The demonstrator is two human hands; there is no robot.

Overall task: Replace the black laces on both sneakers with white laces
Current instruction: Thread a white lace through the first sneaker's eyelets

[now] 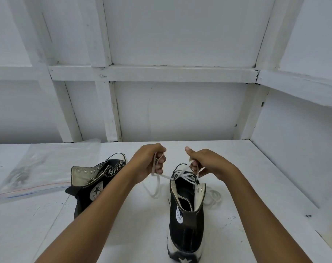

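Note:
A black high-top sneaker (186, 221) stands upright on the white table, heel toward me, with a white lace (184, 175) threaded through its lower eyelets. My left hand (151, 162) grips one strand of that lace above and left of the shoe. My right hand (205, 163) pinches the other strand over the shoe's tongue. Loose lace loops hang on both sides of the shoe. A second black sneaker (93, 185) lies on its side to the left, its eyelets bare of any lace.
A clear zip bag (38, 173) holding dark laces lies at the far left of the white table (265, 196). White framed walls close in the back and right sides.

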